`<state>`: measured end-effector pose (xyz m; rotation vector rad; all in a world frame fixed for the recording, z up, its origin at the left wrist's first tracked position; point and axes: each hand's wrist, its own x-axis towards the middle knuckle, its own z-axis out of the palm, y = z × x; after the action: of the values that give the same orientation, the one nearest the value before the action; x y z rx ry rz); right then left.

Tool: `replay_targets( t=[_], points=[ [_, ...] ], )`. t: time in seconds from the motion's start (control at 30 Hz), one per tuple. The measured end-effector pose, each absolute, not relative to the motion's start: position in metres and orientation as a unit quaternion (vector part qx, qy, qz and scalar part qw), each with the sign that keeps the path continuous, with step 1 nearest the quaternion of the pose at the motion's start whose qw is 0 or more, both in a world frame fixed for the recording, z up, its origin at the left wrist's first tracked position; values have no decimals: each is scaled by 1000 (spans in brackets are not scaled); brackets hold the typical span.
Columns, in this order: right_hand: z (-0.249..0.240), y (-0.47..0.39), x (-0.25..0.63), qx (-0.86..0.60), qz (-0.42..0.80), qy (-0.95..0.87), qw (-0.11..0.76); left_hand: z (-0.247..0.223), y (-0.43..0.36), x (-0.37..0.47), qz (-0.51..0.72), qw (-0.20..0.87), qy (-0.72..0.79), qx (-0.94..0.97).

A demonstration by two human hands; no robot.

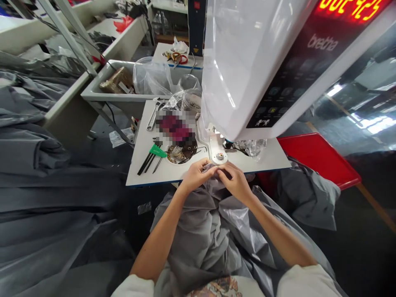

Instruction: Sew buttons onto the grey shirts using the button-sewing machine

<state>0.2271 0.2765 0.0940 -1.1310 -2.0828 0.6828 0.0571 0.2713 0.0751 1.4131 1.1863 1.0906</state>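
Both hands meet at the front of a white machine point(238, 74) with a red number display. My left hand point(198, 175) is closed, pinching the edge of a grey fabric piece point(198, 222) just before the machine's small round die point(220, 156). From the other side my right hand point(233, 179) grips the same edge, its fingertips close to the left thumb. The fabric drapes down from the hands in loose folds over my lap. Fingers partly cover the gripped edge, so its exact position against the die is hidden.
On the white tabletop point(139, 165) lie a green-holder hex key set point(157, 151), a wrench point(152, 117) and a hole with small metal parts point(177, 154). A red tray point(321, 159) stands right. Grey fabric heaps point(55, 231) fill the left. Scissors point(179, 57) lie behind.
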Motion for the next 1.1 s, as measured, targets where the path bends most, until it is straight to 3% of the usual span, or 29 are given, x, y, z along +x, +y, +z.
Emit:
replay_targets(
  t=[0.3,0.67,1.1],
  points=[
    [89,296,222,-468,353,-699,408,76,277,72,485,405,549,547],
    [95,313,215,-484,259,-707,446,90,289,90,444,298,623,571],
    [77,324,215,-543,236,-675,439,77,297,95,402,224,693,554]
  ],
)
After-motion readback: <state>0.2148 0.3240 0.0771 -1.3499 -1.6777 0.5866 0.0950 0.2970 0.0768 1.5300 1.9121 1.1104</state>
